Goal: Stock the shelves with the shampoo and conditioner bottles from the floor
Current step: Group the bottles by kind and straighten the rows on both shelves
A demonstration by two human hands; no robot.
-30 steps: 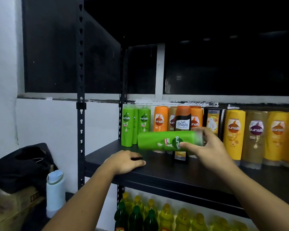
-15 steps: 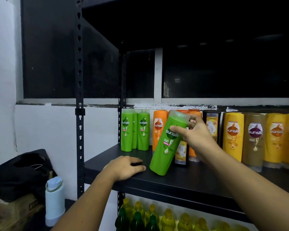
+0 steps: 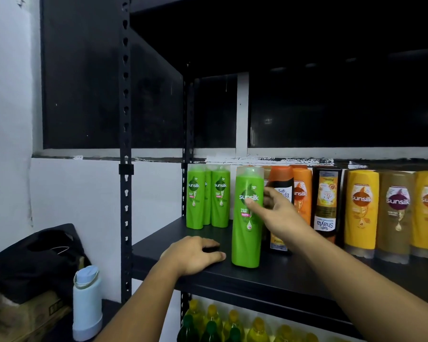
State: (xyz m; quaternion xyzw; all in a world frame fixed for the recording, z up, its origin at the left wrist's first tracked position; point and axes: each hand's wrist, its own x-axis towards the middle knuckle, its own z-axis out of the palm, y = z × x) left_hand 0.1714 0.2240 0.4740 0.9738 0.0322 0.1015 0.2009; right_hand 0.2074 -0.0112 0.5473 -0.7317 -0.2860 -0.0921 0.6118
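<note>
Sunsilk shampoo bottle [image 3: 247, 225] upright on shelf [image 3: 282, 275], right hand [image 3: 282, 215] fingers [image 3: 269, 195] apart at label.

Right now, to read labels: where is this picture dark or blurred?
Head view: nearly black in the upper half; the right hand is motion-blurred against the green plastic shampoo bottle, whose label reads clearly; the yellow and green bottles below the black shelf look soft.
</note>
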